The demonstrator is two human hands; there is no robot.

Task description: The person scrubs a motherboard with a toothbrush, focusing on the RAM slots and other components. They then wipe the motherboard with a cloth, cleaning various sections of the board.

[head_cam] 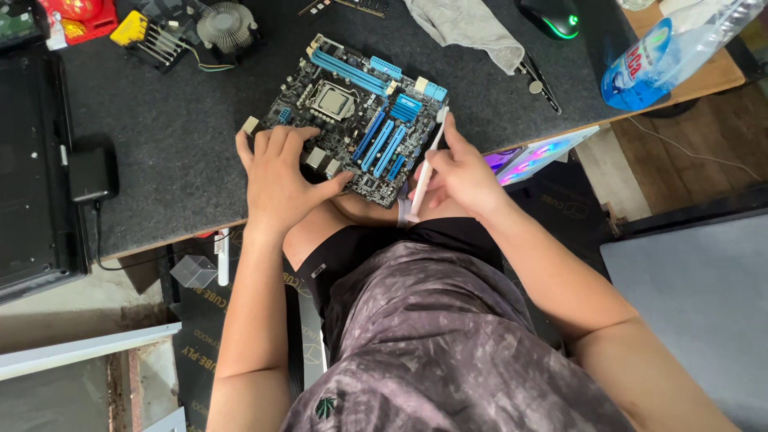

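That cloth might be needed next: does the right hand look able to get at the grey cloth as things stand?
Probably yes: the grey cloth lies uncovered beyond the motherboard, though the right hand holds a white brush.

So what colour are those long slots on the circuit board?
Blue, on a dark circuit board; the long slots show best in the head view.

A computer repair workshop: a bare motherboard (352,116) on the felt-covered counter (176,136), cooler fan (226,26) at eleven o'clock.
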